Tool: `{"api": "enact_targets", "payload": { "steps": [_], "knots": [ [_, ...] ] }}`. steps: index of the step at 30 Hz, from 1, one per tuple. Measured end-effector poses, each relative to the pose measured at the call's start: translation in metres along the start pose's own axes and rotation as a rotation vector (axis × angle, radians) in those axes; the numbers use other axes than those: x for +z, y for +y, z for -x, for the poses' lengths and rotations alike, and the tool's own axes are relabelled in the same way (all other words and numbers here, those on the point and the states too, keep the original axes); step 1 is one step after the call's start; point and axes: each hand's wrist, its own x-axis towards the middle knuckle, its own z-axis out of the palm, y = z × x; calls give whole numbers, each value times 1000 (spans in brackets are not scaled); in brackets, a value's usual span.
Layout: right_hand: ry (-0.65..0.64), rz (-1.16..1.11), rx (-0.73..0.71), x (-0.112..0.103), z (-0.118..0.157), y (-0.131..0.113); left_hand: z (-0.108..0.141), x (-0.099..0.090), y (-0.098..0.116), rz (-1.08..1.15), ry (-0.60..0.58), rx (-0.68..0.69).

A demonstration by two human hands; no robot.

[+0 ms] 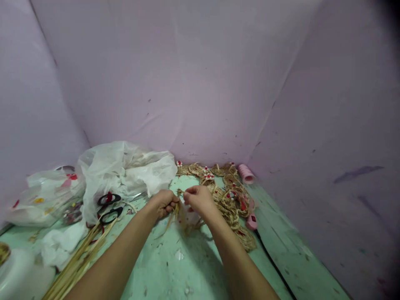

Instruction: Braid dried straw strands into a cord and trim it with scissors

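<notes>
My left hand (165, 203) is closed around tan plant-fibre strands (176, 213), whose loose ends hang below it over the green table (175, 271). Just right of it, my right hand (197, 199) is pinched at the upper end of the strands, its thumb and index finger close together near a small knotted tip (179, 191). What lies between those fingertips is too small to make out. Braided fibre pieces (225, 204) with red and white beads lie in a heap beside and behind my right hand.
White plastic bags (125, 166) and black-handled scissors (110, 207) lie at left, with long straw strips (78, 262) nearer. A pink thread spool (246, 173) and a pink tool (251, 221) with a black cord are at right. Pale walls enclose the table.
</notes>
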Motion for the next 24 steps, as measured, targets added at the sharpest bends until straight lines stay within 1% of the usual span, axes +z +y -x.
{"api": "enact_targets", "payload": {
  "steps": [1, 3, 6, 8, 11, 13, 15, 16, 18, 21, 24],
  "knots": [
    [-102, -54, 87, 5, -1, 1, -1, 0, 0, 0, -2, -16],
    [-229, -151, 200, 13, -3, 5, -2, -2, 1, 4, -13, -36],
    [-295, -244, 233, 15, -6, 12, -3, -5, 1, 0, -42, -66],
    [-291, -191, 202, 11, -8, 17, -3, -7, 0, -48, -38, -52],
    [-211, 8, 82, 5, -11, 24, -2, -8, -2, -149, 17, 47],
    [-163, 114, -1, 3, -13, 27, 0, -7, -3, -170, 52, 94],
    [-150, 159, -25, 3, -13, 28, 1, -5, -3, -162, 69, 109],
    [-154, 157, -7, 3, -14, 28, 2, -4, -2, -158, 74, 110],
    [-185, 98, 77, 4, -14, 26, 2, -2, -2, -155, 83, 111],
    [-252, -107, 216, 6, -14, 18, 2, -1, -2, -157, 93, 110],
    [-286, -299, 298, 8, -15, 9, 3, 0, -1, -160, 100, 113]
  ]
}}
